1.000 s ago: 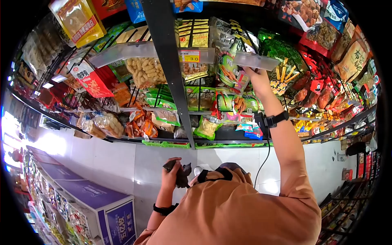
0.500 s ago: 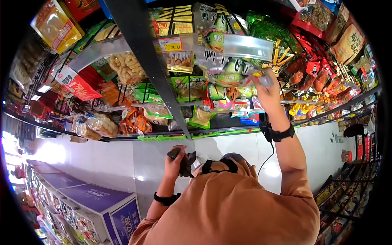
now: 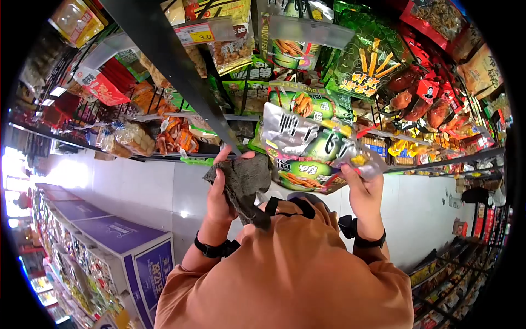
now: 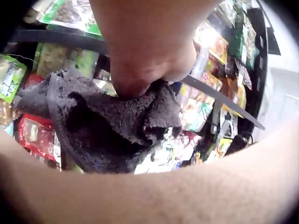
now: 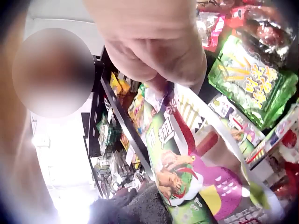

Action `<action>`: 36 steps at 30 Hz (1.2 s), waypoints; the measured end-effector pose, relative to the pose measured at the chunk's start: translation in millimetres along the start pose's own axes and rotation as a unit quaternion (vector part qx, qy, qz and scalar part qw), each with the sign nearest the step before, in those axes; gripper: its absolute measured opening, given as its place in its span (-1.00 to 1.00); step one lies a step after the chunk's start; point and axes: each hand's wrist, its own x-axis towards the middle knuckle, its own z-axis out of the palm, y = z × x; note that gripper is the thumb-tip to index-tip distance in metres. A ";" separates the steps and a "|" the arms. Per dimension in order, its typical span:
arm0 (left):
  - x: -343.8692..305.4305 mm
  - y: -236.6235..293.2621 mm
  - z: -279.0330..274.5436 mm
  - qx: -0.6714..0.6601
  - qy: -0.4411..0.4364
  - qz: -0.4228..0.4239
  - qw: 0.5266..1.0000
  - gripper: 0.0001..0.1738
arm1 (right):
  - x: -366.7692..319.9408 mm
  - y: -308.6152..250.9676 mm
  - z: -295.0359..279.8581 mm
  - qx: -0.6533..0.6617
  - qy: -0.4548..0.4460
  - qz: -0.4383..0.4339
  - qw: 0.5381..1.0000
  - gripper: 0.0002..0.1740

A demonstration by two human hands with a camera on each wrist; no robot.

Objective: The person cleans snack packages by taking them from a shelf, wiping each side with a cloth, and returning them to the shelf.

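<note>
Right hand (image 3: 364,193) pinches silver-and-green plastic pouch (image 3: 307,151) by one edge, apparently leaving its printed face uncovered; left hand (image 3: 218,198) grips dark-grey fuzzy cloth (image 3: 249,178) alongside.

A plain orange-brown shirt (image 3: 285,274), its sleeves (image 3: 178,286) the same colour — black wristbands (image 3: 370,241) left and right, each bearing a small black block (image 3: 346,226) — plus black straps (image 3: 272,207) at the neckline.

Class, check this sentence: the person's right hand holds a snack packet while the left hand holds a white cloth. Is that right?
Not quite: the cloth in the left hand is dark grey, not white, as the head view shows. The right hand does hold a snack packet.
</note>
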 end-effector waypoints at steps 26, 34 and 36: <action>-9.6 -209.9 204.4 0.363 -0.043 0.214 0.906 0.08 | 20.6 51.7 -152.0 -0.038 -0.375 -0.311 0.872 0.02; -6.7 -197.7 217.7 0.288 -0.029 0.236 0.927 -0.01 | -6.8 71.1 -156.5 0.011 -0.423 -0.362 0.830 -0.02; -12.9 -198.6 214.4 0.305 -0.077 0.222 0.923 -0.02 | -13.6 77.4 -150.9 0.020 -0.372 -0.391 0.842 -0.04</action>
